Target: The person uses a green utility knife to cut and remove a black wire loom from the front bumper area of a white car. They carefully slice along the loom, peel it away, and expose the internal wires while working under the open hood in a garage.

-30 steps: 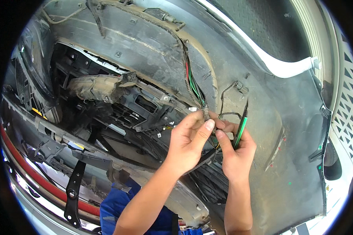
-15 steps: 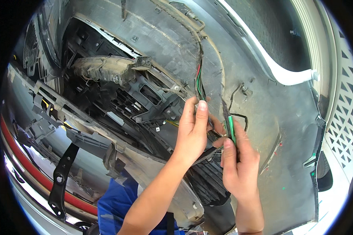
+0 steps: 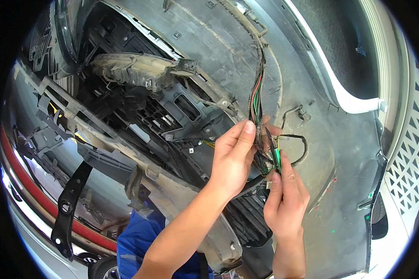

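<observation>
My left hand (image 3: pixel 235 156) is closed round a wiring harness (image 3: pixel 257 95), thumb pressed on top. Its dark wrap is open above the thumb, baring red, green and black wires. Just to the right, my right hand (image 3: pixel 287 200) grips a slim green-and-black hand tool (image 3: pixel 277 158) with a dark, narrow tip pointing up. That tip lies beside the harness; whether it touches the wires I cannot tell. Between both hands hangs a tangle of loose wires (image 3: pixel 265 166), partly hidden by my fingers. A black wrapped cable branch (image 3: pixel 305 144) loops out to the right.
Beneath the harness lies a large, dusty grey vehicle panel (image 3: pixel 344 186). To the left are a dirty curved bracket (image 3: pixel 135 72), a dark plastic frame with openings (image 3: pixel 186 107) and a black perforated metal strip (image 3: pixel 67 209). Blue cloth (image 3: pixel 137 237) shows beside my left forearm.
The view has shifted, so the panel and parts sit differently. The tool's tip has come closer to the harness and my left hand. More bare wires show above my left thumb.
</observation>
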Demonstrator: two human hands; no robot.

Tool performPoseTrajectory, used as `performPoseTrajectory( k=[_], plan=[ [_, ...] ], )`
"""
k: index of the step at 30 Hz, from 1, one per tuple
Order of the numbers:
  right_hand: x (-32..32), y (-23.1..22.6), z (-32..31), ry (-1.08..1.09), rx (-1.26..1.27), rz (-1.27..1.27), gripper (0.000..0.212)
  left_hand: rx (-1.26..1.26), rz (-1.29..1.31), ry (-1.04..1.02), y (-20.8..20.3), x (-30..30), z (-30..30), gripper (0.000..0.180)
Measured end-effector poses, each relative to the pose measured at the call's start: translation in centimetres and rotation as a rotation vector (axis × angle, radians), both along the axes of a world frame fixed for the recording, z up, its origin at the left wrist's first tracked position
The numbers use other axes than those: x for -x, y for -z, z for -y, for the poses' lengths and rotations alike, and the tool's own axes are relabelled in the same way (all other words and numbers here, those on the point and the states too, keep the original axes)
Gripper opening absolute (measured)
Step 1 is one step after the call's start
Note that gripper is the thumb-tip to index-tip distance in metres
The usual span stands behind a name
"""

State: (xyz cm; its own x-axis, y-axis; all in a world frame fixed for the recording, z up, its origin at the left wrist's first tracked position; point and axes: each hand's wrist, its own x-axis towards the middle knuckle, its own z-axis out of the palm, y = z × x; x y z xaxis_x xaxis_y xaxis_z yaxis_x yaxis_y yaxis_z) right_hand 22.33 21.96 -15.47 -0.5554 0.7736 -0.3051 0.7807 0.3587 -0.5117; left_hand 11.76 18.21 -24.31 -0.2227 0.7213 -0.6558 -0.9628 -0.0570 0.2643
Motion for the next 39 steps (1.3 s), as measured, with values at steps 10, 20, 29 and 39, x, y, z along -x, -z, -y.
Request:
performPoseTrajectory(
  k=[10, 20, 29, 39],
  plan=[
    [0.3, -0.6, -0.2, -0.01, 0.028, 0.066, 0.04, 0.048, -0.095, 0.044, -0.3, -0.1, -0.1, 0.043],
    [0.7, 0.1, -0.1, 0.014, -0.013, 0.06, 0.042, 0.202, -0.144, 0.208, -0.7, 4.1, -3.2, 0.035],
    [0.4, 0.9, -0.8, 0.015, -0.022, 0.057, 0.046, 0.235, -0.561, 0.443, 0.4, 7.2, -5.0, 0.029],
    [-0.2, 1.0, -1.2, -0.04, -0.048, 0.066, 0.054, 0.264, -0.72, 0.424, 0.7, 6.9, -5.1, 0.027]
  ],
)
